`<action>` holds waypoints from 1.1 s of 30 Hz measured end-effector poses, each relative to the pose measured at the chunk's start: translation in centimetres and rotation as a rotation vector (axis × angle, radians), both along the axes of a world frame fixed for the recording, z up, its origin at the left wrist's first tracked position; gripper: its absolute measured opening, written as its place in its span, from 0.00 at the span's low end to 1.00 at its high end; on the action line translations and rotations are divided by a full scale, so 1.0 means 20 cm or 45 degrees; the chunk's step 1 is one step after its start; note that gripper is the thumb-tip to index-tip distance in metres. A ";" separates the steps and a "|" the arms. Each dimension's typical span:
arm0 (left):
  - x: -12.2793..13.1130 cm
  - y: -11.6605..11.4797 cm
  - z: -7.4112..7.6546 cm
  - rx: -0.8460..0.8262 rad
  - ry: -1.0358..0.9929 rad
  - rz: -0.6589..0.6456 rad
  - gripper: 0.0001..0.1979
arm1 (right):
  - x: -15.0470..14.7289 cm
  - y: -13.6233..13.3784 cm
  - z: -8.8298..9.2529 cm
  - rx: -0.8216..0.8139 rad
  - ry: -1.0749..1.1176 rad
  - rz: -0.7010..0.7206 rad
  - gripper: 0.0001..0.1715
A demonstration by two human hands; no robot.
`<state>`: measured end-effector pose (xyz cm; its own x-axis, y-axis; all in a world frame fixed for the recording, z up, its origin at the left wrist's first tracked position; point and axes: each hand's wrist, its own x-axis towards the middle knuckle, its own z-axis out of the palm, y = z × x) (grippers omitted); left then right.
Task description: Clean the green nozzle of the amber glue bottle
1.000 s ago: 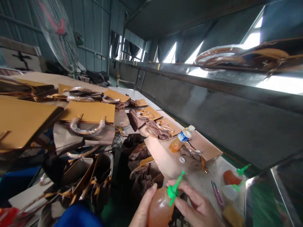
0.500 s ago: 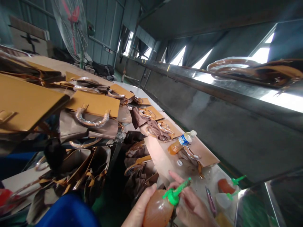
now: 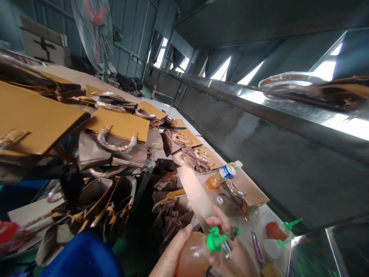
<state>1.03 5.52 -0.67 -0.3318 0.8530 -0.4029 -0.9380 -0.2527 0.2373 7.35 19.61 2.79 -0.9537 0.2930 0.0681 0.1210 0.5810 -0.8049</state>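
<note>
My left hand [image 3: 170, 254] is closed round a squeeze bottle [image 3: 191, 256] of orange-brown liquid with a green nozzle cap [image 3: 215, 240]. The bottle lies tilted, its nozzle pointing to the right. Close behind the cap is my right hand [image 3: 235, 254], its upper fingers partly extended and the others curled. A small shiny silver piece shows in its palm, too little to name. Past my hands, a drink bottle [image 3: 215, 181] with a blue label and orange liquid lies at a slant on the table near a white cap [image 3: 220, 199].
To the right are a pink-handled cutter [image 3: 257, 248], another green-tipped squeeze bottle [image 3: 276, 230] and a pale one [image 3: 272, 248]. Tan and brown handbags [image 3: 121, 125] cover the left table and hang below it. A metal shelf [image 3: 248, 96] runs along the right; a fan [image 3: 93, 34] stands behind.
The squeeze bottle has turned in my left hand, so its green nozzle now points more level to the right. My right fingers have shifted beside the cap. The view has swung slightly left.
</note>
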 end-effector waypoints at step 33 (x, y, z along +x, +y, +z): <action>0.05 0.03 -0.10 -0.097 0.003 0.121 0.29 | -0.01 -0.09 0.07 0.319 0.104 -0.162 0.20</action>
<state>2.11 6.06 -2.62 -0.4107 0.7844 -0.4648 -0.9101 -0.3218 0.2611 7.14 17.85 4.10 -0.8988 0.3742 0.2281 0.1464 0.7470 -0.6485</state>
